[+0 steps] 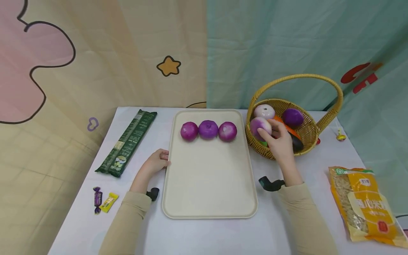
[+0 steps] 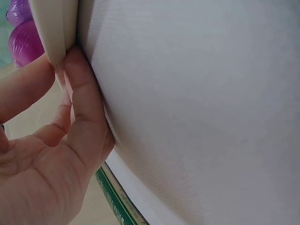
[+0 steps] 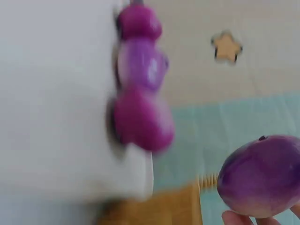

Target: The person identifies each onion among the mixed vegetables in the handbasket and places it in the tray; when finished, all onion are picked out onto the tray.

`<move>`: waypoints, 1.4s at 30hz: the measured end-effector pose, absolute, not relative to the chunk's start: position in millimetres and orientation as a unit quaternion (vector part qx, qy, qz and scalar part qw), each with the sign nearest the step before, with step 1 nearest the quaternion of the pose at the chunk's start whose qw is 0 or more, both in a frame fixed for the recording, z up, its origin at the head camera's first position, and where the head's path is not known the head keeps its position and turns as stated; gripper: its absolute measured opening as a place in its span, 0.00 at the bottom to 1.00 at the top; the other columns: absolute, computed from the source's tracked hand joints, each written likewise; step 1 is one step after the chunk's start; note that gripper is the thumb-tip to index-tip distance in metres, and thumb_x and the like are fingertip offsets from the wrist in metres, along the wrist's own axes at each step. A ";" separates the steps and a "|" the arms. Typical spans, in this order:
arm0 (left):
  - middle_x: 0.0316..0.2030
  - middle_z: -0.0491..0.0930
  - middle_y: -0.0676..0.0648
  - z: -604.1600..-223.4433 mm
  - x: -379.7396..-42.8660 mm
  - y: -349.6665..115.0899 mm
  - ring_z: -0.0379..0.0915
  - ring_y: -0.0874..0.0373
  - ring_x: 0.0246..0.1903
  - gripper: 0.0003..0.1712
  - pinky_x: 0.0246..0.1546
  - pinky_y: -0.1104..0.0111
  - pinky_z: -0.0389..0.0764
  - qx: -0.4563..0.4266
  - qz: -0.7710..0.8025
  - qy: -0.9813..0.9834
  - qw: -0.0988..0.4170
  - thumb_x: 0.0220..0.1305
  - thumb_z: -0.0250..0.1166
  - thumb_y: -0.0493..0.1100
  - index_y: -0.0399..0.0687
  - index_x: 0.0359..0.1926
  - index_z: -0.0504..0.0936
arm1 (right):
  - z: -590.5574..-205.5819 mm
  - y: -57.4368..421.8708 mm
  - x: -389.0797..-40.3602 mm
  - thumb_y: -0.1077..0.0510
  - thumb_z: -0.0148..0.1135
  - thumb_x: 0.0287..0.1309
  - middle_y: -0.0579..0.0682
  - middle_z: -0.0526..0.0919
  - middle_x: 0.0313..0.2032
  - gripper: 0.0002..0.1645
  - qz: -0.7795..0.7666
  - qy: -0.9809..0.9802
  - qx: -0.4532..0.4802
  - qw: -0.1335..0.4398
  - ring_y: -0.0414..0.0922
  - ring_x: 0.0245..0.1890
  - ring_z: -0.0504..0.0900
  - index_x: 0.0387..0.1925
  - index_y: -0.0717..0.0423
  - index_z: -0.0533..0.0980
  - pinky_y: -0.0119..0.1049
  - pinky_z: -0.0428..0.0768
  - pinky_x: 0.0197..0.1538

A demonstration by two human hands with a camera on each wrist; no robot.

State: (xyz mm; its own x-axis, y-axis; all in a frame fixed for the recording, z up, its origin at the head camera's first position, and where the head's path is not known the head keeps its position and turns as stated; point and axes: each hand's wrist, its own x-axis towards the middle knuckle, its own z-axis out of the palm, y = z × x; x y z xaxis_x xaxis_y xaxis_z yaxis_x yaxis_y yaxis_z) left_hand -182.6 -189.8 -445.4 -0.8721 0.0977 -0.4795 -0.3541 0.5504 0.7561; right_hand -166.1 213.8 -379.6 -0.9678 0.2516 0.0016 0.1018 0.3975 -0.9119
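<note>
Twice gripping: pinching the tray (image 1: 208, 184) at its edge with the left hand (image 1: 155, 161), holding a purple-white vegetable (image 1: 259, 126) over the basket (image 1: 310, 129) with the curled right hand (image 1: 281, 143).

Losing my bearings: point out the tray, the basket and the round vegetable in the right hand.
Tray (image 1: 208, 173): head view, bare middle of its surface.
Basket (image 1: 309, 132): head view, bare inner wall, right side.
Round vegetable (image 1: 259, 125): head view, middle of its skin.

one vegetable (image 1: 259, 128) in the right fingers (image 1: 276, 125), three purple vegetables (image 1: 208, 129) to their left, one tray (image 1: 208, 180), one basket (image 1: 308, 129), two large packets (image 1: 127, 143)
</note>
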 end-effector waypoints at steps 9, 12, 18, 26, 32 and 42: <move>0.45 0.72 0.39 -449.7 -183.9 -191.8 0.72 0.53 0.42 0.26 0.45 0.66 0.80 -0.081 0.467 0.846 0.243 0.66 0.59 0.31 0.30 0.64 0.65 | -412.1 116.8 -172.3 0.48 0.64 0.63 0.56 0.72 0.60 0.30 0.638 -0.766 -0.017 -0.076 0.53 0.55 0.79 0.63 0.53 0.71 0.38 0.82 0.53; 0.46 0.72 0.39 -451.2 -184.1 -191.7 0.72 0.53 0.43 0.26 0.46 0.66 0.80 -0.080 0.468 0.846 0.244 0.66 0.59 0.31 0.30 0.64 0.65 | -425.7 91.0 -176.0 0.45 0.63 0.64 0.57 0.72 0.61 0.30 0.645 -0.755 -0.022 -0.115 0.54 0.54 0.79 0.64 0.52 0.71 0.46 0.82 0.55; 0.45 0.73 0.39 -449.7 -185.6 -192.0 0.73 0.53 0.42 0.26 0.45 0.66 0.80 -0.077 0.459 0.850 0.245 0.66 0.59 0.32 0.30 0.63 0.65 | -449.8 55.7 -185.1 0.44 0.63 0.63 0.58 0.75 0.61 0.33 0.651 -0.744 -0.044 -0.144 0.53 0.55 0.80 0.63 0.56 0.71 0.45 0.82 0.54; 0.46 0.74 0.37 -446.8 -181.7 -190.6 0.74 0.52 0.42 0.28 0.45 0.64 0.81 -0.077 0.459 0.851 0.244 0.66 0.60 0.32 0.28 0.64 0.64 | -466.9 37.9 -187.3 0.42 0.59 0.66 0.59 0.83 0.53 0.30 0.607 -0.788 -0.022 -0.104 0.46 0.35 0.86 0.60 0.59 0.74 0.34 0.84 0.42; 0.45 0.74 0.37 -444.2 -179.4 -194.4 0.75 0.53 0.41 0.27 0.45 0.65 0.81 -0.067 0.471 0.846 0.240 0.64 0.61 0.32 0.28 0.62 0.65 | -463.1 34.4 -187.4 0.42 0.55 0.69 0.58 0.84 0.51 0.30 0.582 -0.808 -0.024 -0.095 0.40 0.29 0.83 0.60 0.60 0.74 0.32 0.82 0.41; 0.47 0.74 0.37 -442.0 -179.0 -189.6 0.74 0.53 0.42 0.28 0.45 0.65 0.80 -0.077 0.463 0.849 0.243 0.66 0.59 0.31 0.29 0.64 0.64 | -453.0 46.7 -189.1 0.41 0.53 0.70 0.57 0.79 0.60 0.33 0.532 -0.841 -0.015 -0.094 0.52 0.57 0.80 0.65 0.59 0.69 0.45 0.76 0.62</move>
